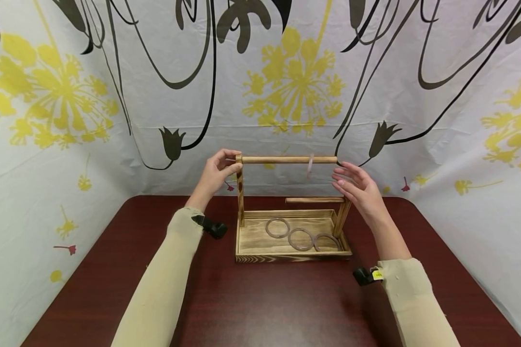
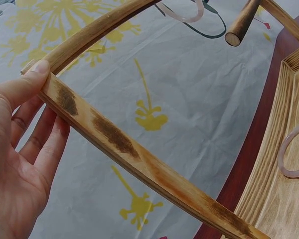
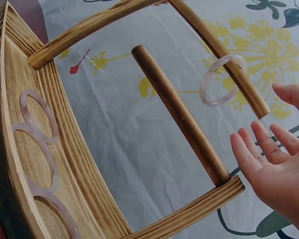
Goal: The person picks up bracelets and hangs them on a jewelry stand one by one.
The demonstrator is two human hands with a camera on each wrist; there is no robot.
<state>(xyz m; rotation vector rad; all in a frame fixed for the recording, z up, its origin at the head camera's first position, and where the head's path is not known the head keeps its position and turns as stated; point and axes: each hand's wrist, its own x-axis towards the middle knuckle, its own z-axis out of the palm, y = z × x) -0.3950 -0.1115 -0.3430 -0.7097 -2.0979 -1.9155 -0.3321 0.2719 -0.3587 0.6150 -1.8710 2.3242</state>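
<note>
A wooden bangle stand has a shallow tray (image 1: 293,259), a tall left post (image 1: 240,197) and a shorter right post (image 1: 341,219). My left hand (image 1: 214,176) pinches the top of the tall post, thumb in front and fingers behind, as the left wrist view shows. From there the upper rod (image 1: 278,159) runs right, with one pale pinkish bangle (image 3: 204,89) hanging near its free end. Beside that end is my right hand (image 1: 361,190), fingers spread and holding nothing. The lower rod (image 3: 182,117) juts from the short post and bears no bangle.
Three more bangles, among them the leftmost one (image 1: 267,229), lie in the tray. Under the stand is a dark red table (image 1: 260,299). A white cloth (image 1: 226,106) with yellow and grey plant prints hangs behind and at both sides.
</note>
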